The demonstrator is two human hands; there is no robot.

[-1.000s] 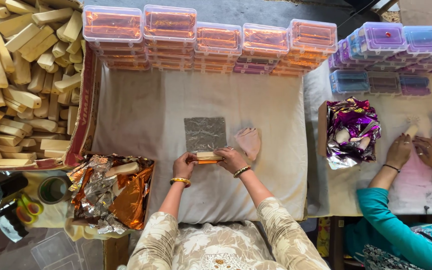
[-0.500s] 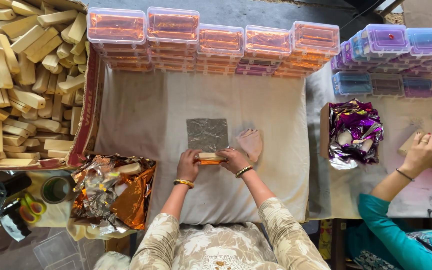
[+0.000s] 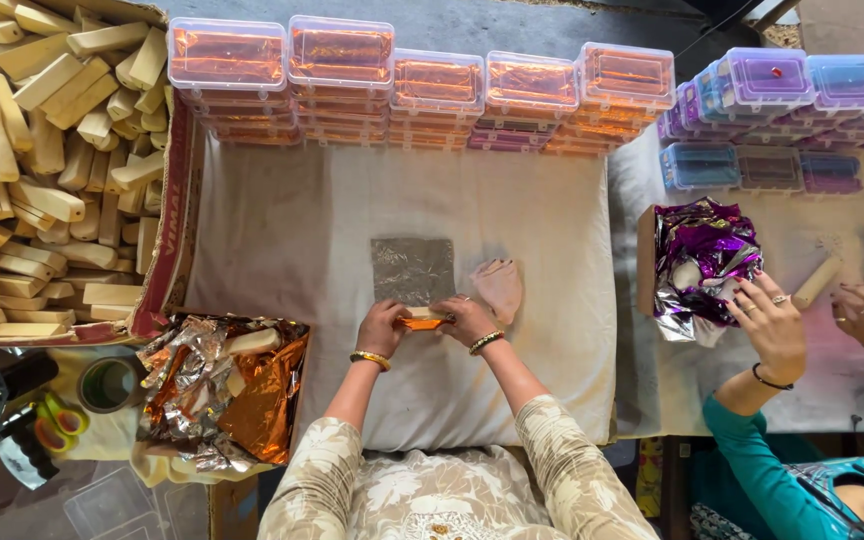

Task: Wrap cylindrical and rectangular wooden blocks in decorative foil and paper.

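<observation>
The left hand [image 3: 382,326] and the right hand [image 3: 467,318] sit close together, both pinched on a small pale bar [image 3: 424,318] with orange foil under it; the left fingers fold over the bar's left end, the right fingers fold over its right end; the bar lies flat on the white cloth [image 3: 282,230] that covers the bench, right in the middle in front of the person; just past the bar, at twelve o'clock, lies a square foil sheet [image 3: 412,268], silver side up, with its near edge touching the bar; it looks like the step in hand is wrapping, with the bar set at the sheet's edge and just starting to be rolled in; the next move seems to need both hands to keep the foil tight and roll the bar toward twelve o'clock so the sheet goes round it straight, without tearing; at two o'clock from the hands lies a crumpled pale cloth [image 3: 499,287]; at eight o'clock sits a heap of orange foil sheets [image 3: 237,385]; at ten o'clock is a cardboard box [image 3: 170,255] full of bare pale bars [image 3: 42,150]; at twelve o'clock, far off, stand stacks of clear boxes with orange wraps [image 3: 342,60]; at three o'clock another person's hands [image 3: 777,325] work by a purple foil pile [image 3: 702,260].
</observation>
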